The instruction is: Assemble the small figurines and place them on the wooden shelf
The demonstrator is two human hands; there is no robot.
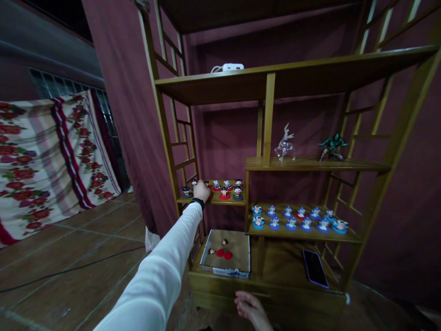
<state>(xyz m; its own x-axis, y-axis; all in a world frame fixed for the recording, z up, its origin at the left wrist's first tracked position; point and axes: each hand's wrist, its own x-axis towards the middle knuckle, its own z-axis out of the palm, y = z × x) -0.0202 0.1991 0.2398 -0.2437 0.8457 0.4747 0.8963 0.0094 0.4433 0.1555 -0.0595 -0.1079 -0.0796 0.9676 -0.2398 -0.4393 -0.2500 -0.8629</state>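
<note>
My left hand reaches onto the small left shelf, fingers curled and mostly hidden by the back of the hand. Right at its fingertips shows the dark-haired head of a figurine; whether it is gripped is hidden. A dark-based figurine stands just left of the hand. To its right are a red-based figurine, a dark-based one and several more behind. Low in front of the cabinet, my right hand is open, fingers loosely bent and holding nothing.
Below the small shelf lies a shallow open box with two figurine pieces and two red discs. Several blue-based figurines stand on the right shelf. Above them are a clear deer figure and a green figure. A phone lies lower right.
</note>
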